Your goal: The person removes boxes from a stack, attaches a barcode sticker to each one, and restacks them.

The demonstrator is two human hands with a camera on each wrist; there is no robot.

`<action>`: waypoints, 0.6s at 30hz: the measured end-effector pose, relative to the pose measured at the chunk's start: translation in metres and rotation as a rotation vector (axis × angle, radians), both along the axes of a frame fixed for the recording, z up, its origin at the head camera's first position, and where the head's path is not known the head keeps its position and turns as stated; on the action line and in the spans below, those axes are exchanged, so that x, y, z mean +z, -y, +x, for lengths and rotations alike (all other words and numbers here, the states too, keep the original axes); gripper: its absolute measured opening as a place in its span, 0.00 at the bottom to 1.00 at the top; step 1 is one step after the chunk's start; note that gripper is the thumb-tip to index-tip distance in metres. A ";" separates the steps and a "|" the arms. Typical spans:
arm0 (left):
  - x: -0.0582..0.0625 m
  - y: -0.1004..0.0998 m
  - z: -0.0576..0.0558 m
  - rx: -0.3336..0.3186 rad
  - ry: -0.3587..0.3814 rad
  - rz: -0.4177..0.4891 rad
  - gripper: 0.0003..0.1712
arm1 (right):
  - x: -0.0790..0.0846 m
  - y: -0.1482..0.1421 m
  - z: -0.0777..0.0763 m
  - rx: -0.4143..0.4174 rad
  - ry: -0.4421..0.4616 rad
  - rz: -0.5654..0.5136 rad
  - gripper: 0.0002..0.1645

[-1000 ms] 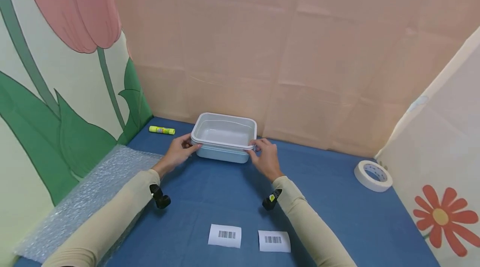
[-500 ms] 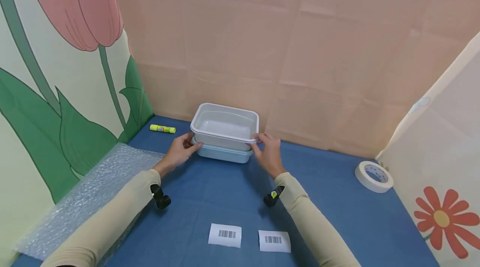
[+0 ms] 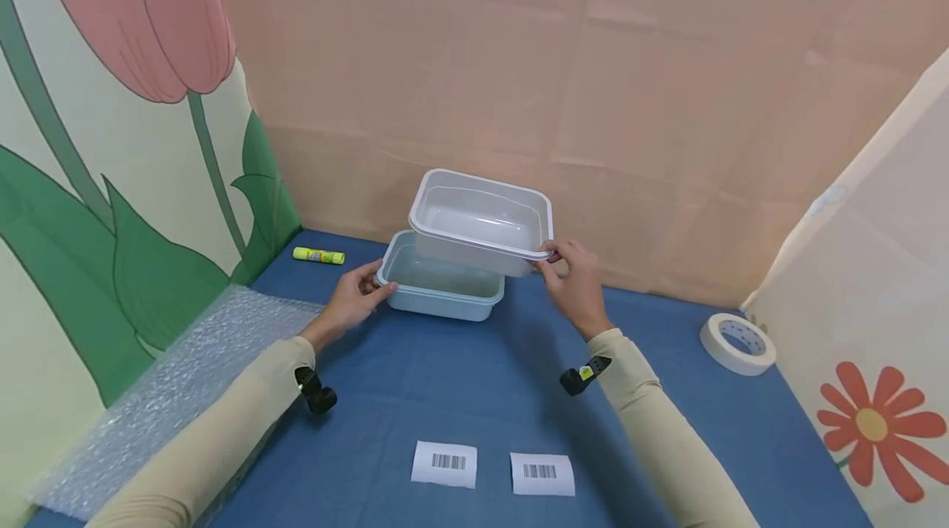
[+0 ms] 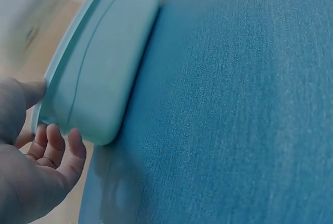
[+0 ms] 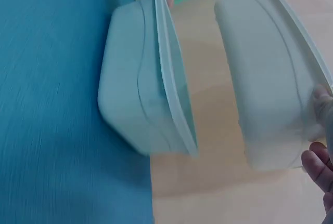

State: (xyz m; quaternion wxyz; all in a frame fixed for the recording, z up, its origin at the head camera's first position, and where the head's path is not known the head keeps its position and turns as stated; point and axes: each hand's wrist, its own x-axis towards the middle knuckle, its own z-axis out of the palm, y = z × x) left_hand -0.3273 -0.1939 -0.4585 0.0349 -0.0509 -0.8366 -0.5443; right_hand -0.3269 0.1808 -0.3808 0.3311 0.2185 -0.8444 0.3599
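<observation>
A light blue plastic box (image 3: 445, 303) stands on the blue table, its open top facing up. My left hand (image 3: 350, 304) pinches its rim at the left front corner, thumb in front; the left wrist view shows the thumb and fingers (image 4: 76, 148) at that corner. Up in the air hangs a pale grey plastic box (image 3: 474, 251), tilted and partly over the blue one. My right hand (image 3: 578, 285) pinches this grey box by its right front corner. In the right wrist view a gap separates the grey box (image 5: 270, 78) from the blue box (image 5: 135, 73).
A yellow glue stick (image 3: 319, 255) lies behind my left hand. Bubble wrap (image 3: 200, 388) spreads along the left side under my arm. Two white barcode labels (image 3: 444, 464) lie near the front. A masking tape roll (image 3: 737, 344) rests at the right wall, and a brown sheet (image 3: 667, 141) closes the back.
My right hand has lifted the grey box out of the blue box and moved it up and to the right. The left hand and the blue box have stayed in place.
</observation>
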 end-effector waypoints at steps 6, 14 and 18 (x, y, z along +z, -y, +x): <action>0.001 0.006 0.005 -0.024 -0.009 -0.001 0.42 | -0.014 -0.042 0.002 -0.045 0.003 0.006 0.09; 0.005 0.010 0.005 -0.051 0.002 0.016 0.43 | -0.042 -0.107 0.004 -0.117 -0.020 0.012 0.08; 0.004 0.002 -0.001 -0.060 0.013 0.033 0.43 | -0.052 -0.140 0.011 -0.197 0.043 0.063 0.09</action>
